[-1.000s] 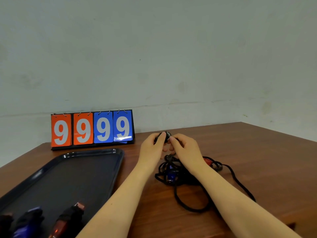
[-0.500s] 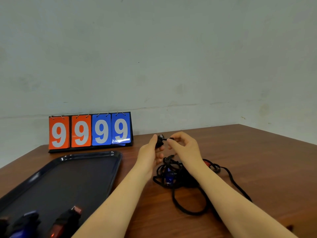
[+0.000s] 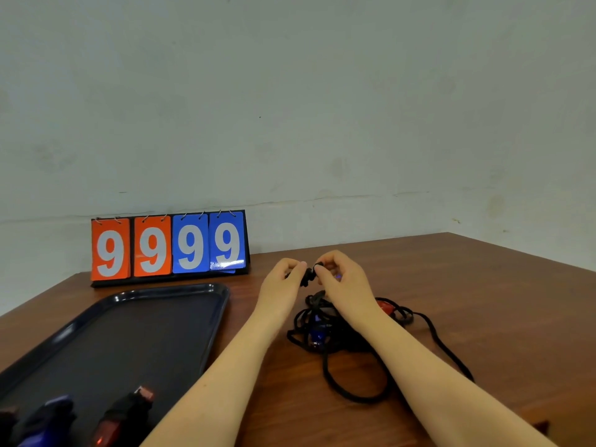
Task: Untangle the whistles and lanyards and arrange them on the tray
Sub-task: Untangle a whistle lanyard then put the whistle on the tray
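Observation:
A tangle of black lanyards [image 3: 325, 337] lies on the wooden table, with a blue whistle [image 3: 316, 333] and a red whistle [image 3: 384, 306] caught in it. Above the tangle, my left hand [image 3: 283, 285] and my right hand [image 3: 343, 283] meet and both pinch a small black whistle [image 3: 308, 276] or clip; I cannot tell which. A cord runs from it down into the tangle. The dark tray [image 3: 206, 330] lies to the left. At its near end sit a blue whistle [image 3: 48, 414] and a red whistle [image 3: 124, 414], each wrapped in black cord.
A flip scoreboard [image 3: 169, 248] showing 9999 stands at the back of the table behind the tray, against the pale wall. One loop of black cord [image 3: 351, 393] trails toward me. The table's right edge [image 3: 516, 256] runs diagonally at the far right.
Both hands stayed together above the tangle, working the small black piece between the fingertips. The camera view shifted slightly; the tangle and the tray stayed put.

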